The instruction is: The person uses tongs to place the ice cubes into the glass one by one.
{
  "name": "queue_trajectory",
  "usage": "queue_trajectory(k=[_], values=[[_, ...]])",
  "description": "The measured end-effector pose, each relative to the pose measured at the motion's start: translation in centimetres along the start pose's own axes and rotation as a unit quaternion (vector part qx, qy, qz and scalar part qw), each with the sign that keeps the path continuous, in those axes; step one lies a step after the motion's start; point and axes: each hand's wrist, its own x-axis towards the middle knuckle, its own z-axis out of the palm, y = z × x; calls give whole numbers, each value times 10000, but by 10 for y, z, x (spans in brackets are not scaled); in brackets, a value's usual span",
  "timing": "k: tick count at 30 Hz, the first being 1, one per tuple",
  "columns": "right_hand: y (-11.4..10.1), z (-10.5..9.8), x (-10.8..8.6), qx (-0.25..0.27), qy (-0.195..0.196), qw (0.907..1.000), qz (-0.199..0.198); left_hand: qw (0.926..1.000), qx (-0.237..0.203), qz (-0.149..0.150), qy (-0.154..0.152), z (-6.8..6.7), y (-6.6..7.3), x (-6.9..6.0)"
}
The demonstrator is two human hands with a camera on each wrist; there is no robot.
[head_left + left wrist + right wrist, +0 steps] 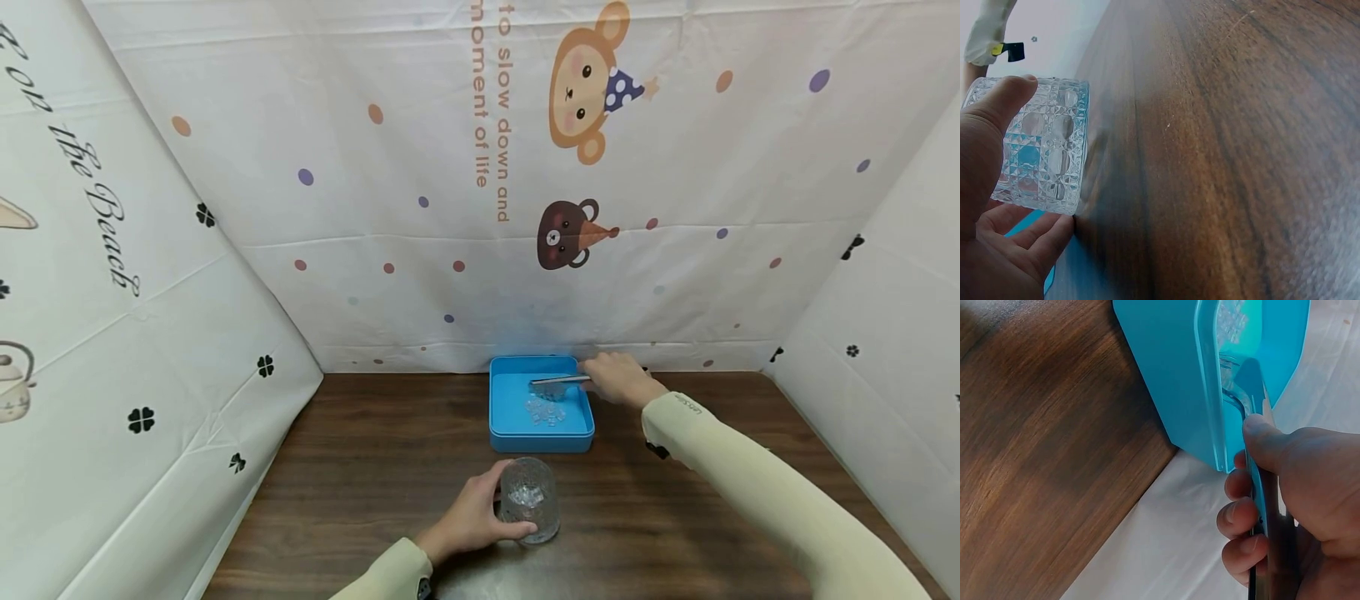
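My left hand grips a clear patterned glass that stands on the table. Thumb and fingers lie on opposite sides of the glass in the left wrist view. Small clear pieces, like ice, show inside it. Beyond the glass stands a blue box with more clear pieces on its floor. Over its right rim, my right hand holds metal tongs, fingers curled round the arms. The tongs' toothed tips reach into the box; whether they pinch a piece is unclear.
The brown wooden table ends at a white printed cloth right behind the box. White cloth walls also stand at the left and right.
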Motion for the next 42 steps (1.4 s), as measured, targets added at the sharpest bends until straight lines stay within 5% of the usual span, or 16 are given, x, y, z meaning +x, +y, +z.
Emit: queue_trajectory(k=[9, 42], values=[[-2, -4, -4, 82, 10, 10000, -2, 10000, -7, -57, -26, 0, 1, 0], [8, -36, -47, 526, 1589, 9854, -317, 10000, -54, -57, -47, -1, 2, 0]])
